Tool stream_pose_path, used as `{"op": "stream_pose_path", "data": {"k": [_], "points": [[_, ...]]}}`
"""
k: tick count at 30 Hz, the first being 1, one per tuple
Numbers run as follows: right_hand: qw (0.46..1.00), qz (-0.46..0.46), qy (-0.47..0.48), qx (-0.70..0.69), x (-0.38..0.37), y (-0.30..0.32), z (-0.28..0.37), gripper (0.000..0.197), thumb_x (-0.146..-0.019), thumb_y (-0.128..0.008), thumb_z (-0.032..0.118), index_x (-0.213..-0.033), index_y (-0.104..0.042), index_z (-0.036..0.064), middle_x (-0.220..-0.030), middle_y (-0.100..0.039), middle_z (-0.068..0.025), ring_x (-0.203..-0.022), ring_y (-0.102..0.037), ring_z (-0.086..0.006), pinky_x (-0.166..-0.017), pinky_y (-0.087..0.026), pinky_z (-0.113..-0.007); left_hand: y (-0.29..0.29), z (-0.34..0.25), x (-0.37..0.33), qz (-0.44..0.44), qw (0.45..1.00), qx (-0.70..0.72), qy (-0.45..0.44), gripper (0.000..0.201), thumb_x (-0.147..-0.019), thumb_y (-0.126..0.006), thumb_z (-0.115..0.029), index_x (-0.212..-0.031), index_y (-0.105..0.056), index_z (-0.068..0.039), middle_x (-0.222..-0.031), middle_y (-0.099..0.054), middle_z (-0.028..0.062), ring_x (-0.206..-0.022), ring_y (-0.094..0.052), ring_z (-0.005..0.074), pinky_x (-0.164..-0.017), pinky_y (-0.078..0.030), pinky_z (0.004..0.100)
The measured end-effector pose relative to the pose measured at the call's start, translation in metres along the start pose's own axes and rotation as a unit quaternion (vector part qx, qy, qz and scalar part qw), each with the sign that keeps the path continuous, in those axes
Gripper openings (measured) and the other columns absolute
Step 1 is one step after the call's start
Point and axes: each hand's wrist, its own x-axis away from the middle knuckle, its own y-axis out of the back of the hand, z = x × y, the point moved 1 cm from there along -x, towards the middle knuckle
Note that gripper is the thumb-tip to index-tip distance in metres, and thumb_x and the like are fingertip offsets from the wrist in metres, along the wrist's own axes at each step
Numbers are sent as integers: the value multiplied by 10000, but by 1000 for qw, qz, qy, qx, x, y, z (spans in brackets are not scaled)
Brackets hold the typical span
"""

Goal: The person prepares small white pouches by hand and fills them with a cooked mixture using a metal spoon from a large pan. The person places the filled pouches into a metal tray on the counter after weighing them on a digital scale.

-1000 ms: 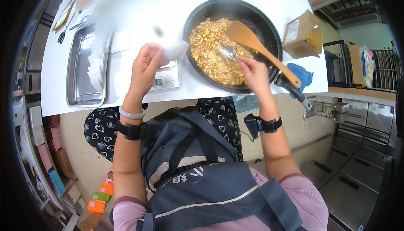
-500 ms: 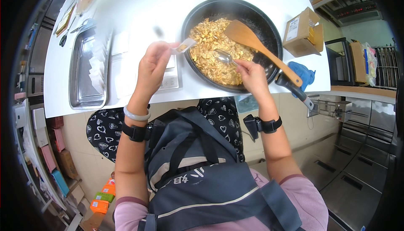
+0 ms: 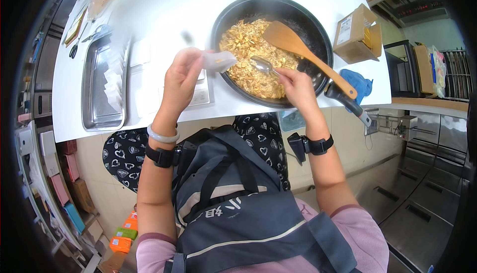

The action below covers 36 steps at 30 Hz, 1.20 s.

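My left hand [image 3: 184,74] is closed on a small white translucent pouch [image 3: 219,62], held over the left rim of a large black frying pan [image 3: 314,29]. A golden, flaky dry mix [image 3: 253,37] fills much of the pan. My right hand [image 3: 296,84] pinches the handle of a metal spoon [image 3: 262,64], whose bowl rests at the surface of the mix. Across the pan's right side lies a wooden spatula [image 3: 293,42], its handle over the rim. Beneath my left hand is a white kitchen scale [image 3: 199,96], partly covered.
A steel tray [image 3: 93,111] with several white pouches [image 3: 113,89] stands at the left. Right of the pan are an opened cardboard box [image 3: 355,34] and a blue cloth [image 3: 358,84]. The pan handle [image 3: 350,106] juts past the table's front edge. Scissors [image 3: 74,49] lie far left.
The pouch in my left hand has tilted and shifted slightly right, farther over the pan. My right hand and the spoon have moved only slightly.
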Motion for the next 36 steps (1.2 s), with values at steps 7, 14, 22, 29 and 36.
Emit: {"op": "stream_pose_path", "data": {"k": [7, 14, 22, 29, 36], "points": [[997, 9, -38, -62, 0, 4, -5, 211, -866, -569, 88, -1045, -659, 21, -794, -676, -127, -704, -646, -175, -647, -492, -276, -4, 5, 0, -3, 1000, 9, 6, 98, -954, -470, -78, -1028, -479, -14, -1065, -620, 135, -952, -562, 129, -870, -425, 246], [949, 45, -63, -305, 7, 48, 20, 221, -891, -558, 48, -1089, -643, -1, -793, -649, -16, -670, -537, -25, -570, -411, -166, -28, 15, -13, 31, 998, 9, 44, 119, -951, -483, -95, -1045, -496, -24, -919, -581, 23, -875, -529, 72, -782, -402, 196], [979, 42, 4, -200, 5, 79, 42, 230, -877, -567, 27, -1091, -653, 35, -835, -661, -41, -726, -578, -41, -615, -429, -165, -58, 16, -28, 84, 995, 35, 42, 95, -960, -468, -128, -1017, -495, -57, -843, -549, -16, -790, -483, 35, -719, -388, 182], [988, 9, 78, -133, 15, 78, 35, 217, -872, -557, 13, -1068, -650, 18, -784, -628, -39, -687, -572, -73, -627, -453, -207, -76, 17, -26, 106, 991, 26, 77, 117, -934, -489, -145, -1001, -509, -51, -820, -562, 36, -774, -514, 99, -714, -419, 241], [961, -87, 243, 103, 21, 74, 44, 263, -777, -598, -36, -1013, -659, 64, -785, -606, -90, -695, -600, -228, -589, -468, -297, -85, 16, -30, 119, 984, 75, 111, 120, -963, -473, -173, -1019, -487, -67, -806, -570, -16, -749, -499, 33, -663, -403, 189]]}}
